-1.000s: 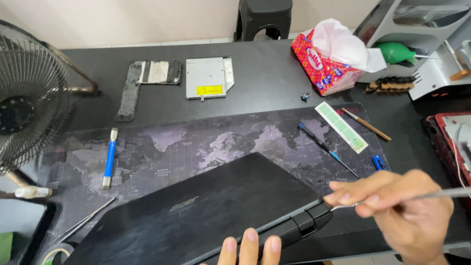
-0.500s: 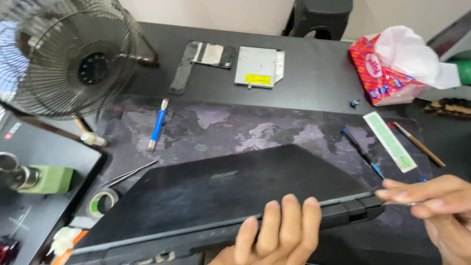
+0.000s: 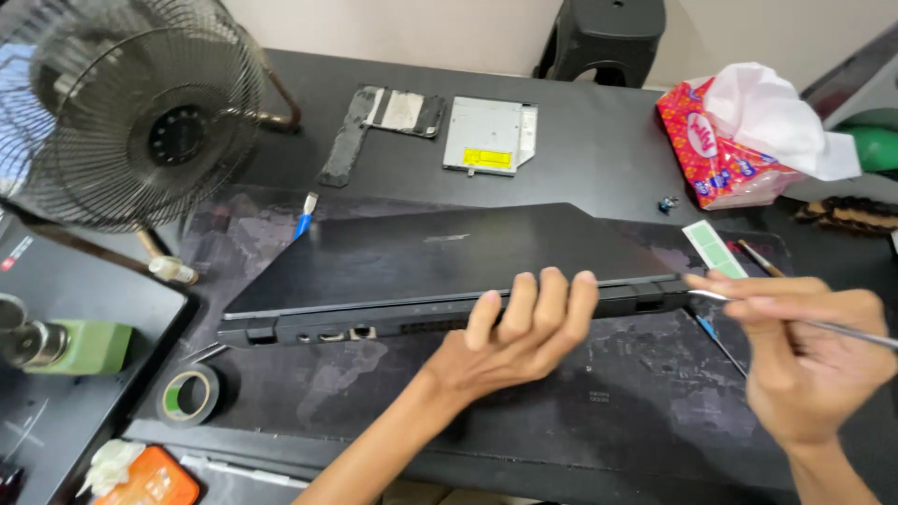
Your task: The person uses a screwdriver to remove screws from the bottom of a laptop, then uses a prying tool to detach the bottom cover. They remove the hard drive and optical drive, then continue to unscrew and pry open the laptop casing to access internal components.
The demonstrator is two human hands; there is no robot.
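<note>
Thin bright metal shows between the fingers (image 3: 748, 290) of the right hand (image 3: 809, 360): they are pinched shut on a slim metal pry tool (image 3: 842, 329), whose tip meets the near right corner of the black laptop (image 3: 440, 266), at the seam by the hinge. The left hand (image 3: 514, 341) has its four fingers curled over the laptop's near edge, half closed, steadying it from the front; the thumb is hidden underneath. The laptop lies shut and slightly tilted on a dark desk mat (image 3: 599, 393) in the middle of the black table (image 3: 599, 150).

To do this step well, the tip should probably stay flat in the seam and slide rather than lever hard, while the left hand keeps the body from skating.

Counted round about: one laptop, one pry tool, one desk fan (image 3: 140, 112), one roll of tape (image 3: 191, 396), one silver optical drive (image 3: 488, 137), one dark cover piece (image 3: 374, 122), one tissue pack (image 3: 739, 140), one green strip (image 3: 713, 248), one blue-handled tool (image 3: 304, 217).
</note>
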